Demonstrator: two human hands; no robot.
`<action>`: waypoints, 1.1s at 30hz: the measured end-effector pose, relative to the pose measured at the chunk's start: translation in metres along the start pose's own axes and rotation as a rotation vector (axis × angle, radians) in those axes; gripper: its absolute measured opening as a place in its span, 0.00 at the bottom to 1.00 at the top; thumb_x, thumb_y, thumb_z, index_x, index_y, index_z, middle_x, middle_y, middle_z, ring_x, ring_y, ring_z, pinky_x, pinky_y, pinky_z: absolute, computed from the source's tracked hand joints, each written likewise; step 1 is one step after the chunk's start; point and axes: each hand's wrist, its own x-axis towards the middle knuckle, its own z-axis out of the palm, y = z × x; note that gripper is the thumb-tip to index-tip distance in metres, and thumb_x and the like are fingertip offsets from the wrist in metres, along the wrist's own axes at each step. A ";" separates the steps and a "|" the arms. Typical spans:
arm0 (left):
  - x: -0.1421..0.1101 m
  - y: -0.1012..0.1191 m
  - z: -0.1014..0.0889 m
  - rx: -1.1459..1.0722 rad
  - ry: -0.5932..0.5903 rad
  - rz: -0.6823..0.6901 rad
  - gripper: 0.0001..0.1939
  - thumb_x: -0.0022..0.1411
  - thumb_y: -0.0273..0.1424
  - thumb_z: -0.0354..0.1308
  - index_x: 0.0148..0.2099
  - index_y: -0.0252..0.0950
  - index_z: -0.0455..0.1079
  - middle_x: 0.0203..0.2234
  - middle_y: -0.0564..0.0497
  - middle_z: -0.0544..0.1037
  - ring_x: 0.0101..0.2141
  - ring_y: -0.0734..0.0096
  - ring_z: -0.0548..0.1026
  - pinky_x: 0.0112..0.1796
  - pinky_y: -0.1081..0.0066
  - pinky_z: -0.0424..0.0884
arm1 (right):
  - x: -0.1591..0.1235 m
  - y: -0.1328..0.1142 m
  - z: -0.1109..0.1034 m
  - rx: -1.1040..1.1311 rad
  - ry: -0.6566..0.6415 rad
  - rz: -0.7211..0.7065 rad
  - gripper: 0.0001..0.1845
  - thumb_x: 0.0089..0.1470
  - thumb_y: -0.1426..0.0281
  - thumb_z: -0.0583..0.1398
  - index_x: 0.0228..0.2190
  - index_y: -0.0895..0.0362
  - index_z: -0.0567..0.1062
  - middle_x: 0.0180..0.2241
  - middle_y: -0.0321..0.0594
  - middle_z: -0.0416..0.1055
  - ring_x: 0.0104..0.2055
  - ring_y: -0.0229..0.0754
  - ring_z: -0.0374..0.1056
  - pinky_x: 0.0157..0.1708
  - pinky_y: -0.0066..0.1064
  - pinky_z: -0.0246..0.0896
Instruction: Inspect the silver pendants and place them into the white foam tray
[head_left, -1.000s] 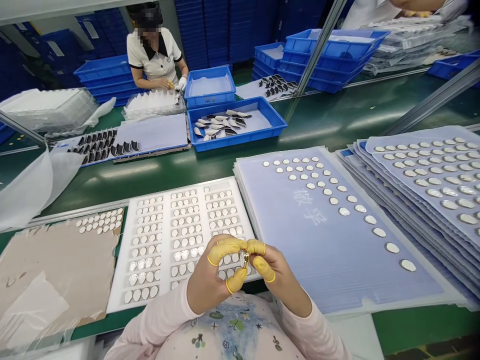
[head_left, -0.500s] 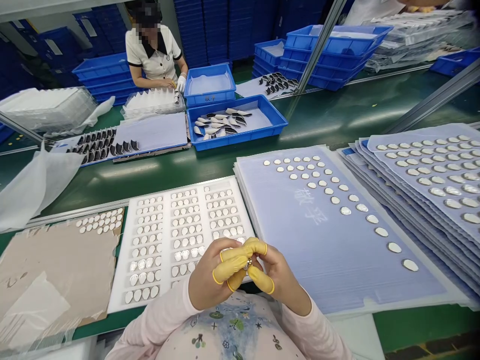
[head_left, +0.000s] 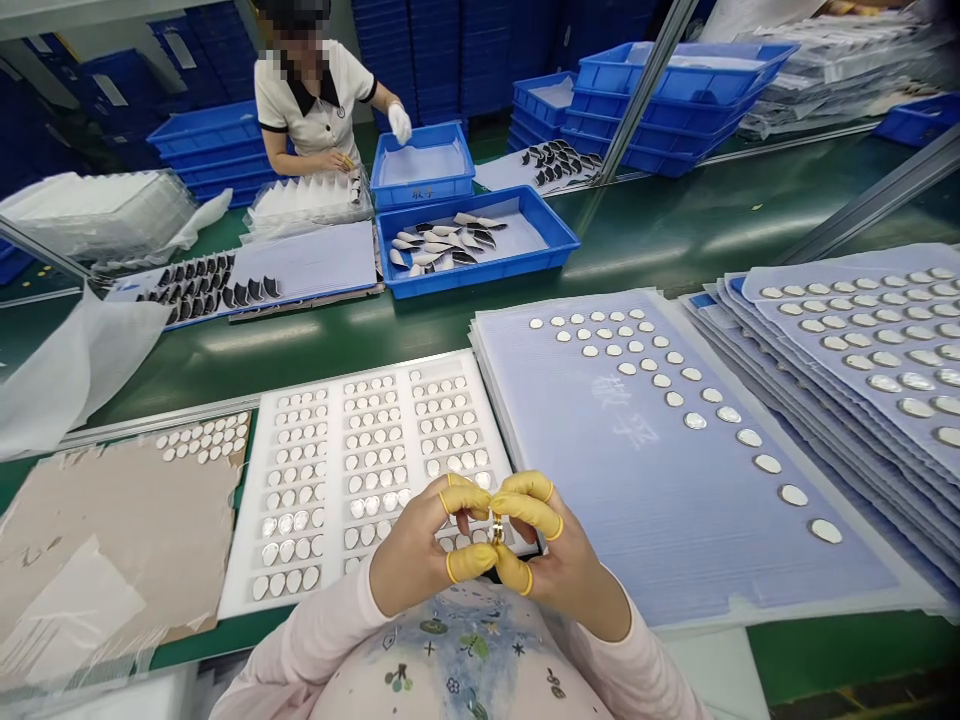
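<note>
Piece (head_left: pixel 497 528) back in clearer view! Half a second ago the left hand (head_left: pixel 420 548) covered most of it; now its yellow-capped fingertips (head_left: pixel 471 562) have spread, the right hand (head_left: pixel 576 552) pinching from the opposite side, both grips narrow on it. Small, shiny, gold-coloured, it stands edge-on between them, catching light. Far beyond the grip, a co-worker's white glove (head_left: pixel 400 124) has risen beside the blue bin (head_left: pixel 424 191).

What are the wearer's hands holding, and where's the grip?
A small shiny gold-toned piece, seen edge-on. The left hand and right hand pinch it at its upper and lower edges; exact contact spots are partly hidden.
</note>
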 end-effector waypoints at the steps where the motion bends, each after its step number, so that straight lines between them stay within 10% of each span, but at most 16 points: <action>1: 0.000 0.001 0.001 0.005 0.001 -0.009 0.17 0.62 0.44 0.63 0.49 0.41 0.72 0.34 0.50 0.72 0.34 0.68 0.70 0.39 0.65 0.71 | 0.000 0.000 0.000 -0.008 -0.002 -0.011 0.31 0.55 0.78 0.60 0.57 0.43 0.64 0.39 0.39 0.63 0.29 0.38 0.60 0.24 0.31 0.63; 11: -0.001 0.011 0.005 0.075 0.064 0.063 0.14 0.59 0.26 0.59 0.48 0.42 0.69 0.35 0.51 0.72 0.35 0.68 0.70 0.39 0.65 0.70 | 0.003 0.000 0.002 0.015 -0.025 -0.059 0.27 0.55 0.81 0.57 0.52 0.46 0.64 0.39 0.38 0.60 0.33 0.39 0.65 0.27 0.32 0.67; 25: 0.000 0.008 0.005 0.116 0.069 0.146 0.16 0.62 0.27 0.61 0.52 0.44 0.68 0.37 0.52 0.72 0.36 0.69 0.70 0.39 0.67 0.71 | -0.001 0.000 0.002 0.109 -0.024 -0.040 0.31 0.55 0.86 0.54 0.54 0.46 0.63 0.41 0.37 0.59 0.29 0.34 0.59 0.28 0.28 0.65; 33: 0.003 0.008 0.007 0.315 0.162 0.437 0.19 0.64 0.23 0.58 0.56 0.42 0.64 0.41 0.48 0.69 0.42 0.67 0.69 0.42 0.66 0.72 | -0.008 0.005 -0.008 0.310 -0.103 0.304 0.11 0.68 0.61 0.53 0.49 0.47 0.70 0.38 0.37 0.62 0.32 0.38 0.58 0.35 0.33 0.61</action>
